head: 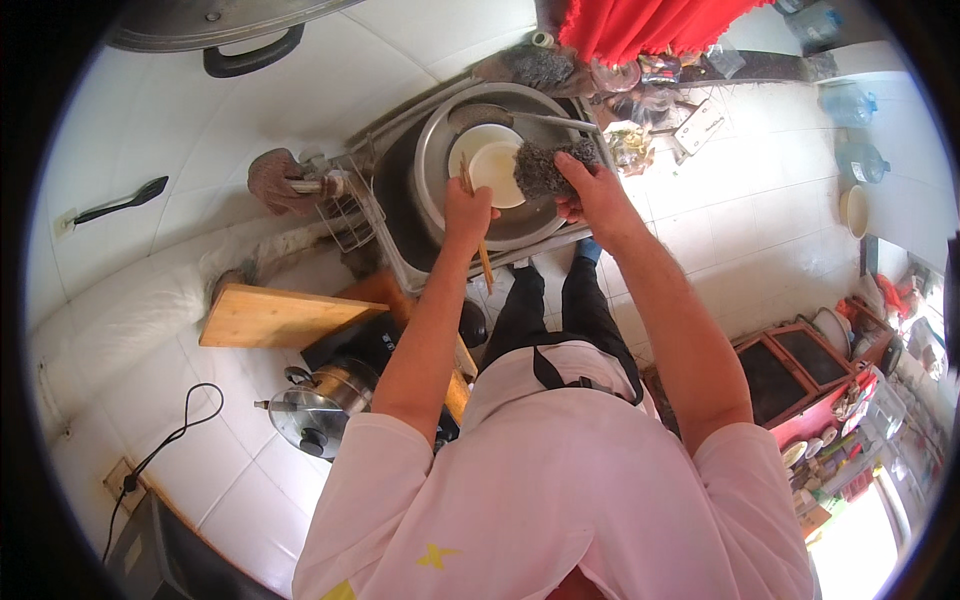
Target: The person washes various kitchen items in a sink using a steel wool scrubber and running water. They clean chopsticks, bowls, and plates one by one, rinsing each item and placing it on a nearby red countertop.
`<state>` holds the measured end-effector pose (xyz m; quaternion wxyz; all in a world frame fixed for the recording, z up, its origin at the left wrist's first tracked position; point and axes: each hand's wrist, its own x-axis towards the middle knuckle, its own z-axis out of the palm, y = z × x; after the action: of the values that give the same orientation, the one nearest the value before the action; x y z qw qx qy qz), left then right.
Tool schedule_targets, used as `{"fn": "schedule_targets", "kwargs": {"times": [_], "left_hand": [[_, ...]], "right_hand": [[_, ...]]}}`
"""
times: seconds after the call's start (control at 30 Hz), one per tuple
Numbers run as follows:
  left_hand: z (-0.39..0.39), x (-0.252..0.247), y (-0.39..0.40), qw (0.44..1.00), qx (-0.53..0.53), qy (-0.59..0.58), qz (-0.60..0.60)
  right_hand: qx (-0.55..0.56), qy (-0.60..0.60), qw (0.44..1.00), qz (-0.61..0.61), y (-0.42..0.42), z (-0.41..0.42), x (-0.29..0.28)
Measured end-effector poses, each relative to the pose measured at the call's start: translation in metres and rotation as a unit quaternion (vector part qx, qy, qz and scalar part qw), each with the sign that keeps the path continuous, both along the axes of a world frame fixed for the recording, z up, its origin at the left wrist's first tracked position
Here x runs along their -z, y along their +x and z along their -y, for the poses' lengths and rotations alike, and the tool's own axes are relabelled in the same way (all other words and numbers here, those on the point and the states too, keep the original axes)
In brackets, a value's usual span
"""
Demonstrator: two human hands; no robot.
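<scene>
My left hand (468,211) grips a bunch of wooden chopsticks (486,266) whose ends stick out on both sides of the fist. A dark grey steel wool scrubber (551,166) is held in my right hand (596,193), thumb on top. Both hands are over a wide metal basin (433,161) set in the sink (397,206). Inside the basin, a white bowl (501,161) overlaps a second pale dish (459,144); the scrubber hides part of the bowl's right side. A long metal handle or spout (555,120) crosses the basin's far side.
Left of the sink are a wire rack (349,217) and a brown cloth (274,180). A wooden board (277,319) stands near a pot with a glass lid (304,420). A red curtain (637,26) hangs beyond the sink. A reddish cabinet (795,367) stands at right.
</scene>
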<state>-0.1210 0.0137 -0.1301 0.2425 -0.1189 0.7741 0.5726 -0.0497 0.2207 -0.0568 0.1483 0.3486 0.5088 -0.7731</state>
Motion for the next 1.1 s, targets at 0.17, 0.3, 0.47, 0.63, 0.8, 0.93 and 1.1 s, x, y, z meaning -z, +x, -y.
{"fn": "schedule_targets", "kwargs": {"times": [0.17,0.3,0.47,0.63,0.8,0.93,1.1], "left_hand": [[-0.003,-0.011,0.005,1.000,-0.008,0.028,-0.007],[-0.007,-0.019,0.009,0.999,-0.019,0.039,-0.016],[-0.012,-0.020,0.011,0.998,-0.035,0.048,-0.009],[-0.008,-0.025,0.014,0.996,-0.068,0.054,-0.002],[-0.011,-0.030,0.015,0.990,-0.118,0.080,-0.021],[-0.010,-0.034,0.017,0.987,-0.137,0.078,-0.037],[0.003,-0.022,0.017,0.991,-0.119,0.053,-0.035]], "right_hand": [[0.029,-0.096,0.993,0.055,-0.002,0.007,0.011],[0.013,-0.045,0.992,0.115,-0.003,0.003,0.006],[0.021,0.418,0.908,0.027,-0.007,0.015,0.038],[-0.039,0.499,0.860,-0.103,-0.019,0.033,0.022],[-0.130,0.426,0.895,0.011,-0.032,0.051,0.012],[-0.100,0.410,0.906,0.038,-0.029,0.079,0.033],[-0.149,0.457,0.877,-0.031,-0.035,0.076,0.037]]}}
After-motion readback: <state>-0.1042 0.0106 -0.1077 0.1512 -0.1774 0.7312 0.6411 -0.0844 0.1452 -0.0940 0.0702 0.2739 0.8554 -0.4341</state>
